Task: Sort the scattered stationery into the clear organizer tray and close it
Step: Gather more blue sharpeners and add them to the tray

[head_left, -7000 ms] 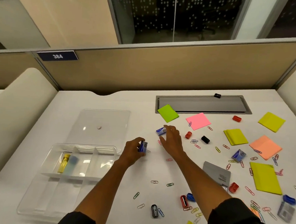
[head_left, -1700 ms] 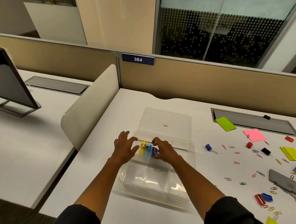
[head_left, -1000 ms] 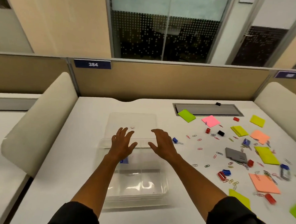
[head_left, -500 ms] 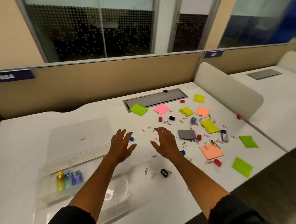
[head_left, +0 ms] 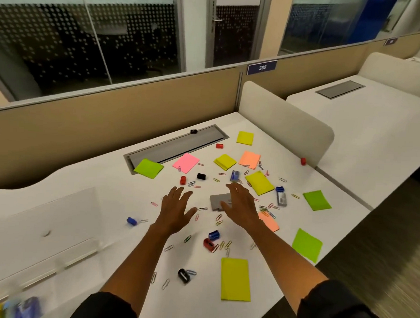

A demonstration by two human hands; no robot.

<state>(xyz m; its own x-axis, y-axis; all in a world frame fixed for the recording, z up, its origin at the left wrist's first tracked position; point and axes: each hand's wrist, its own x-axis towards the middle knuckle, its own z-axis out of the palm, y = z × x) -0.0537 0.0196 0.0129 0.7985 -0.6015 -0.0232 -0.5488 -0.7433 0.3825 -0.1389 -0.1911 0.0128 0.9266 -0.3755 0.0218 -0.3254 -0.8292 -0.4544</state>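
Observation:
My left hand (head_left: pixel 176 209) and my right hand (head_left: pixel 240 206) hover palm-down with fingers spread, holding nothing, above the scattered stationery in the middle of the white desk. A grey flat pad (head_left: pixel 218 200) lies partly under my right hand. Several coloured paper clips (head_left: pixel 202 209), sticky-note pads (head_left: pixel 235 279), small sharpeners (head_left: pixel 214 235) and blue staple boxes (head_left: pixel 235 176) lie around. The clear organizer tray (head_left: pixel 60 264) sits blurred at the lower left, with yellow and blue items (head_left: pixel 13 309) in its corner. Its clear lid (head_left: pixel 43 213) lies flat behind it.
A grey cable hatch (head_left: pixel 178 145) is set into the desk's far side below a tan partition. A cream divider (head_left: pixel 283 123) bounds the right side, with a red piece (head_left: pixel 303 161) beside it. The desk's front-right edge (head_left: pixel 321 252) drops to the floor.
The view has swung right, leaving the tray at the lower left. Both open hands have moved from above the tray to above the scattered items; the right hand now covers the grey pad.

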